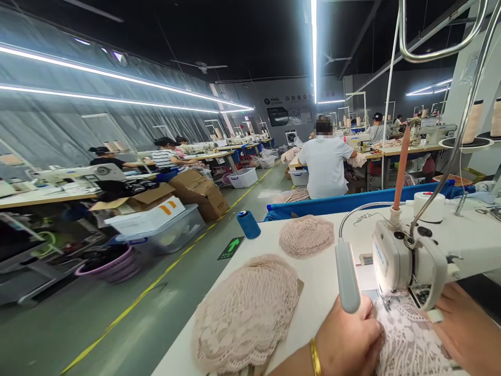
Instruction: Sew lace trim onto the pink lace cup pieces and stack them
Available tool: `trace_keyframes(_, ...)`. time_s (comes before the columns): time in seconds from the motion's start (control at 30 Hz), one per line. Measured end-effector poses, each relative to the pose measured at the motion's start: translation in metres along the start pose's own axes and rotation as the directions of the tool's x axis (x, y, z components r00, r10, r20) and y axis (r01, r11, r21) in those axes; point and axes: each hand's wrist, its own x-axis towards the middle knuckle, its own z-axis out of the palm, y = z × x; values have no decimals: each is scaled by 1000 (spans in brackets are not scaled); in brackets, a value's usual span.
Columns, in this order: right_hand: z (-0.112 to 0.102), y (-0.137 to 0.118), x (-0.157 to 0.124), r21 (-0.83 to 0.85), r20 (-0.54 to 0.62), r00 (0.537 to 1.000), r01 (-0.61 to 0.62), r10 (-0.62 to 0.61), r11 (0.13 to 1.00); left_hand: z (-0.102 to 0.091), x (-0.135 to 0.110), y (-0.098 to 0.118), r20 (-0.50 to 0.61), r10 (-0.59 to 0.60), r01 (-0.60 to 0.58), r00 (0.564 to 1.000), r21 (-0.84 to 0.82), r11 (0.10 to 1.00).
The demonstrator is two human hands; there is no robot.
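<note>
A piece of cream lace fabric (410, 339) lies under the needle of a white sewing machine (395, 256), lit by a small lamp (347, 277). My left hand (348, 334), with a gold bangle at the wrist, is closed on the left edge of the lace, its fingers curled just before the presser foot. On the right side of the lace is my right hand (469, 326), partly behind the machine head; its fingertips are hidden. Left of the machine, a large stack of lace pieces (246, 313) and a smaller lace stack (307, 236) rest on the white table (324, 324).
A blue thread cone (249, 224) stands at the table's left edge. Beyond a blue cloth trough (352, 202) sits a person in a white shirt (324, 164). Cardboard boxes (199, 193), a clear bin (168, 230) and a purple basket (111, 266) line the aisle's far side.
</note>
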Motion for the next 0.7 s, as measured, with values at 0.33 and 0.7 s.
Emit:
trace_keyframes(0.33, 8, -27, -3, 51, 241, 958, 147, -155, 988, 24, -4, -3, -133, 163, -165, 978, -2, 986)
trace_keyframes(0.7, 5, -21, -6, 104, 266, 962, 44, -70, 994, 34, -8, 4, -175, 148, -144, 973, 36, 989)
